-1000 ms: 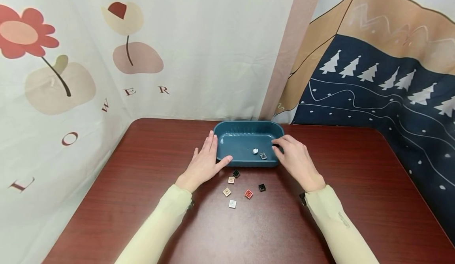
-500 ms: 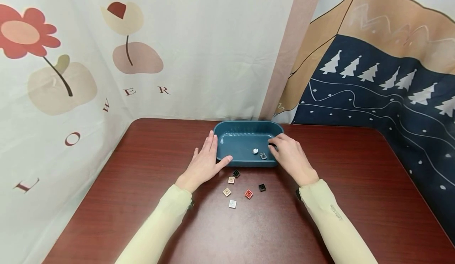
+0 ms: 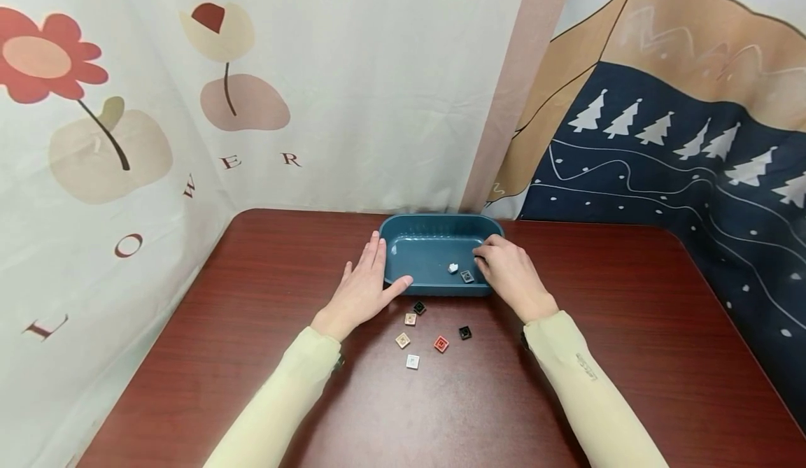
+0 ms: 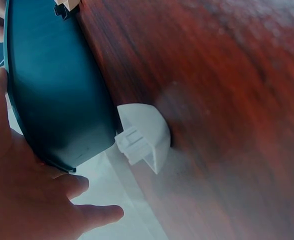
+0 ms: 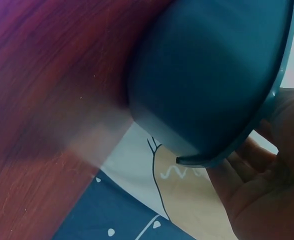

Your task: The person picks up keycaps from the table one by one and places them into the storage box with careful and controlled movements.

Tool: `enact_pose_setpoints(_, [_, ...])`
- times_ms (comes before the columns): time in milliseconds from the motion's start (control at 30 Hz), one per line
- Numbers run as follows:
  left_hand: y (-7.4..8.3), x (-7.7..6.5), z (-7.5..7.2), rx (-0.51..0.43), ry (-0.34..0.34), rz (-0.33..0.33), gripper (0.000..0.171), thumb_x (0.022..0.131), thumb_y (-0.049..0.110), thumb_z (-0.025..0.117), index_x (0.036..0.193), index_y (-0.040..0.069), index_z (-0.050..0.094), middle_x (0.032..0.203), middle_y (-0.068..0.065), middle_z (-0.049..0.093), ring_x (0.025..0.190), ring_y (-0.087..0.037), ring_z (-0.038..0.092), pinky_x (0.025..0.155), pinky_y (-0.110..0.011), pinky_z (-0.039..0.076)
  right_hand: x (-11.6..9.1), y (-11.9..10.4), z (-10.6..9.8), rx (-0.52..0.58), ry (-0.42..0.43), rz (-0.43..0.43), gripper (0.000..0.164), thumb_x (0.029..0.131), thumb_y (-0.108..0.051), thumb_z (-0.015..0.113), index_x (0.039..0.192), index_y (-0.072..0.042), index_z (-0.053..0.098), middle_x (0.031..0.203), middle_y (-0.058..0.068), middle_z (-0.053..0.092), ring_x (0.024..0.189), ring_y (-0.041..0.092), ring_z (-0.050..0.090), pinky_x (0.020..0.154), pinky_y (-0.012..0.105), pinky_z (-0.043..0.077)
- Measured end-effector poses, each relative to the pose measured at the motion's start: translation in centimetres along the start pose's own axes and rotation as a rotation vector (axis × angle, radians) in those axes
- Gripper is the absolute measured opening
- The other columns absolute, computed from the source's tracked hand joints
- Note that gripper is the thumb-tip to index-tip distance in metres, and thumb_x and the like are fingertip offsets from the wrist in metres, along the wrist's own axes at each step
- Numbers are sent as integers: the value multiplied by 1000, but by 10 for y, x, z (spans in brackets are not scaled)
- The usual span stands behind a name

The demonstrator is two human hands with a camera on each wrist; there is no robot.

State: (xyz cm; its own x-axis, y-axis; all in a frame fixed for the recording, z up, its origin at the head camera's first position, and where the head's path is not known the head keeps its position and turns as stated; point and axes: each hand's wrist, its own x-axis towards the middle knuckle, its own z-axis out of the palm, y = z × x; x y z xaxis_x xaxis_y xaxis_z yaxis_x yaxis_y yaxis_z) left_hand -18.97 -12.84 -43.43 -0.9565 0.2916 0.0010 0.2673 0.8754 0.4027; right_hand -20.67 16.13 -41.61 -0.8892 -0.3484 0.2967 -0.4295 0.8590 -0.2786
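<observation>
Teal tray [image 3: 434, 291] sits at the far edge of the dark red-brown bench [image 3: 604, 328], with 2 small pieces on its floor: a white piece [image 3: 453, 268] and, just beside it, a grey piece [image 3: 467, 277]. Another 6 lie loose on the bench in front: a black square [image 3: 419, 308] nearest the tray, 2 tan squares [image 3: 402, 341], a red square [image 3: 441, 344], a second black square [image 3: 465, 332] to its right and a white square [image 3: 413, 362] closest to the person. Of the hands, the left hand [image 3: 362, 282] lies spread, straight fingers along the tray's left rim and thumb over the front corner, gripping nothing. The right hand [image 3: 513, 272] reaches over the right rim with fingers bent inward; I cannot tell whether its fingertips hold anything.
</observation>
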Motion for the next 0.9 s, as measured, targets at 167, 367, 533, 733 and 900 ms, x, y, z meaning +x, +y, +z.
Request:
enact_pose_setpoints(167, [1, 0, 0, 2, -4, -2, 101, 101, 67, 48, 164, -2, 10, 174, -14, -1, 159, -31, 12, 118, -69, 20, 2, 2, 2, -30, -20, -10, 17, 93, -6, 77, 108, 0, 80, 102, 16, 71, 89, 29, 68, 83, 45, 60])
enact_pose_setpoints(367, [3, 0, 0, 7, -7, -1, 101, 101, 68, 48, 164, -2, 10, 173, -13, -2, 159, -31, 12, 118, -70, 21, 3, 3, 1, -49, -39, -16, 19, 93, -7, 78, 110, 0, 79, 104, 17, 71, 91, 30, 68, 84, 45, 60])
enact_pose_setpoints(533, [3, 0, 0, 7, -4, -1, 102, 101, 68, 48, 164, -2, 10, 173, -14, -1, 159, -32, 12, 117, -70, 20, 1, 3, -3, -27, -5, -27, 23, 94, -10, 77, 115, 1, 77, 112, 17, 71, 98, 31, 67, 88, 46, 59])
enact_pose_setpoints(733, [3, -1, -1, 9, -7, -7, 102, 100, 69, 48, 164, -2, 9, 173, -14, -2, 159, -32, 11, 118, -69, 20, -10, 0, -9, 5, 79, -59, 24, 94, -12, 77, 116, -1, 77, 113, 14, 71, 99, 30, 67, 83, 46, 59])
enact_pose_setpoints(900, [3, -1, -1, 9, -12, -11, 102, 101, 69, 47, 164, -1, 9, 173, -13, -2, 159, -32, 11, 118, -69, 20, -20, -4, -13, 7, 105, -71, 24, 95, -16, 77, 117, -5, 78, 116, 12, 71, 103, 29, 66, 83, 46, 59])
